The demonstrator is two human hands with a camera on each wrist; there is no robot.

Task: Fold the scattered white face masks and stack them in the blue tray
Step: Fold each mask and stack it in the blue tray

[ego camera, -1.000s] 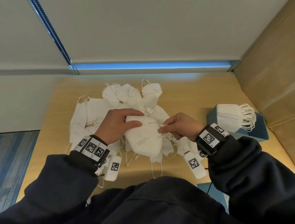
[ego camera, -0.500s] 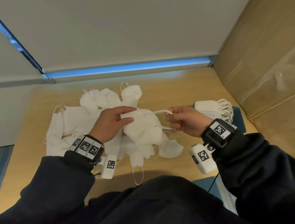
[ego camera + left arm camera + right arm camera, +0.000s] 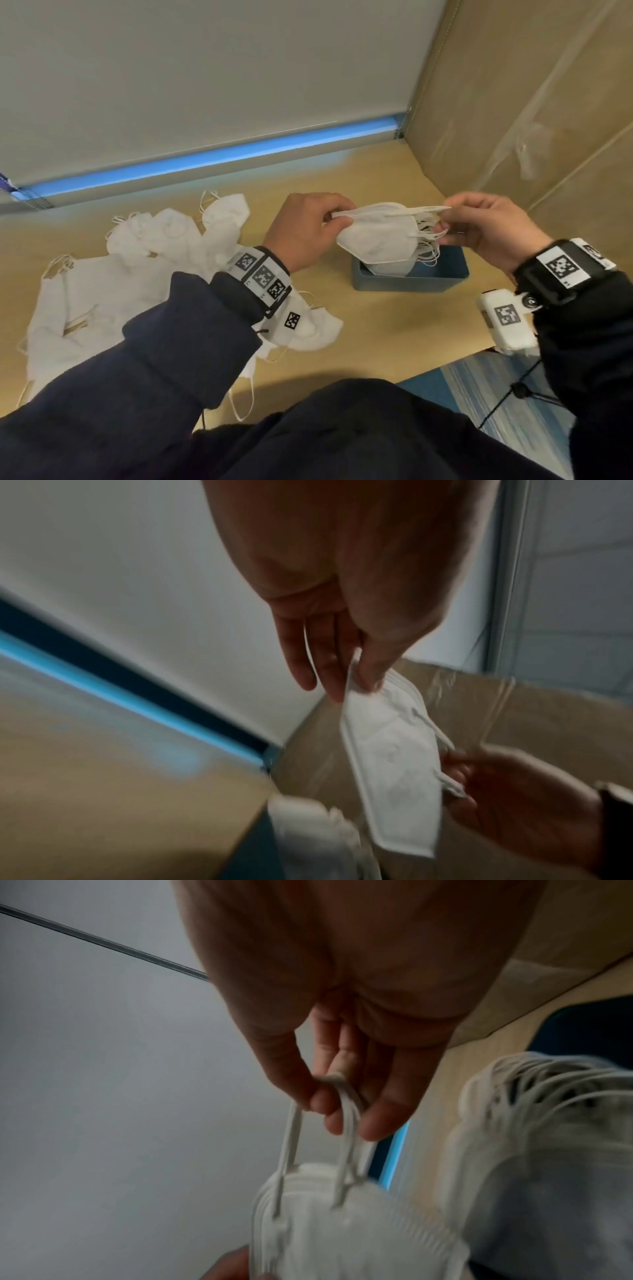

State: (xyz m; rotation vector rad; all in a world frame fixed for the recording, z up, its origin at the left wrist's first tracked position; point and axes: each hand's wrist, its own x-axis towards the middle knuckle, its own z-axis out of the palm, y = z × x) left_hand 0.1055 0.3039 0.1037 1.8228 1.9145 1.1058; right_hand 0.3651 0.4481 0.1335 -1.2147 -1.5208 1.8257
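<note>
holding one folded mask (image 3: 376, 240) over blue tray (image 3: 448, 274) | left hand (image 3: 305, 233) pinching edge | right hand (image 3: 486, 229) pinching loops

- Left hand (image 3: 310, 231) pinches a folded mask (image 3: 375, 240) at its left end.
- Right hand (image 3: 493, 228) pinches its ear loop (image 3: 416, 210).
- The mask hangs above the blue tray (image 3: 411, 282).
- Loose masks (image 3: 113, 284) lie on the surface (image 3: 376, 335).

Office-like workspace, pale wooden desk (image 3: 383, 329), grey partition wall (image 3: 205, 75), striped blue carpet (image 3: 486, 387), taped cardboard box (image 3: 534, 113)
</note>
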